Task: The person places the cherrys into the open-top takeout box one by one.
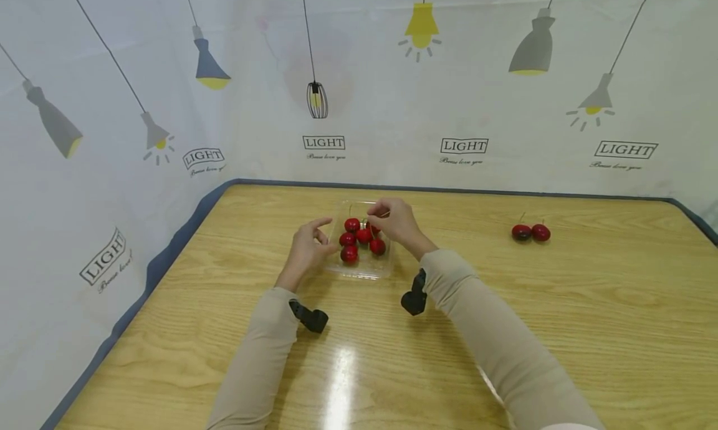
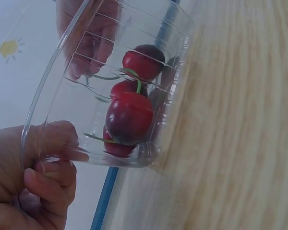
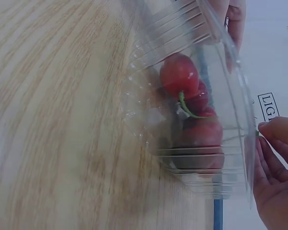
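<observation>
Several dark red cherries (image 1: 349, 254) with green stems lie in a clear plastic container (image 1: 359, 273) on the table. At its left side my left hand (image 1: 305, 249) grips the rim, as the left wrist view shows the fingers curled at the clear edge. My right hand (image 1: 397, 223) is over the container's far right part, thumb and forefinger pinching a thin cherry stem (image 3: 257, 133). The cherry under those fingertips is partly hidden in the head view. Through the clear wall in the left wrist view, the right fingers (image 2: 89, 57) appear above the fruit.
Two more cherries (image 1: 530, 232) sit side by side on the wooden table (image 1: 561, 305), to the right of the container. Behind the table hangs a white cloth (image 1: 381, 106) printed with lamps. Black wrist cameras (image 1: 415, 296) are strapped to both sleeves.
</observation>
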A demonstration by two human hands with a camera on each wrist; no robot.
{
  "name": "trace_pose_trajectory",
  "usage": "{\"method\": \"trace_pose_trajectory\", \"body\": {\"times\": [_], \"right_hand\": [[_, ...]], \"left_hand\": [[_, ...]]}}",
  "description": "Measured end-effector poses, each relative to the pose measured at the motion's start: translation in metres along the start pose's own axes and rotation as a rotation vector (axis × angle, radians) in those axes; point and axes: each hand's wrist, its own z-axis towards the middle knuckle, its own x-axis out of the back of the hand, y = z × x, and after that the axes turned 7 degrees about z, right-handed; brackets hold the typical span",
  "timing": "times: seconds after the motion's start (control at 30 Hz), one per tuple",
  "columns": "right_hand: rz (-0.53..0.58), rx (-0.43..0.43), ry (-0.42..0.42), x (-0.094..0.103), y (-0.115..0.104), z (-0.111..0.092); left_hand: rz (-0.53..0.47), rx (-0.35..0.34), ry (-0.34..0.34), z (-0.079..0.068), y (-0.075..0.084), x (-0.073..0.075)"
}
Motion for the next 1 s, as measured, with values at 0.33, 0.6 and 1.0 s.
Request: {"method": "trace_pose_trajectory", "body": {"times": [0.33, 0.6, 1.0], "right_hand": [[-0.022, 0.006, 0.014, 0.003, -0.001, 0.0], [-0.038, 0.015, 0.031, 0.012, 0.001, -0.002], [-0.087, 0.046, 0.058, 0.04, 0.006, -0.007]], "left_hand": [[0.011, 0.0, 0.004, 0.0, 0.0, 0.0], [-0.006, 0.008, -0.003, -0.001, 0.0, 0.0], [-0.007, 0.009, 0.004, 0.0, -0.001, 0.0]]}}
